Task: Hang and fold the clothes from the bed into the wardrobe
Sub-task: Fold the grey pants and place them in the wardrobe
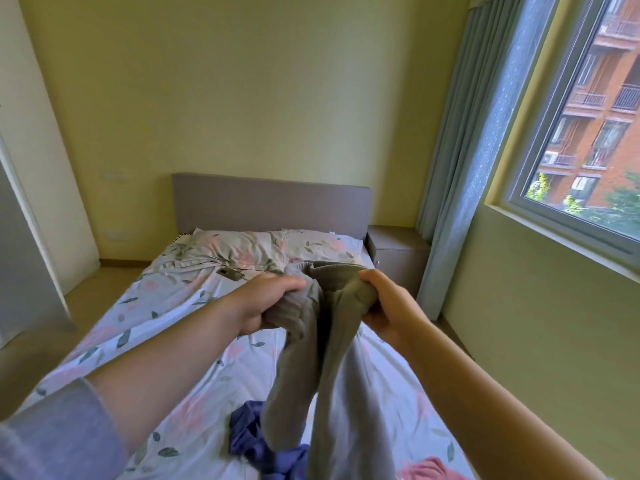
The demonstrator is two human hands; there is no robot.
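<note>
I hold an olive-grey garment (325, 375) up over the bed (166, 341). My left hand (266, 303) grips its bunched top edge on one side, and my right hand (388, 306) grips the other side. The cloth hangs down between my arms in two long folds towards the mattress. A blue garment (249, 441) lies crumpled on the floral sheet below it. A pink garment (429, 472) shows at the bottom right edge of the bed.
Two floral pillows (242, 247) lie against the grey headboard (270, 202). A grey bedside cabinet (398, 258) stands right of the bed, beside a blue curtain (464, 188) and a window (588, 116). A white panel (24, 237) stands at the left edge.
</note>
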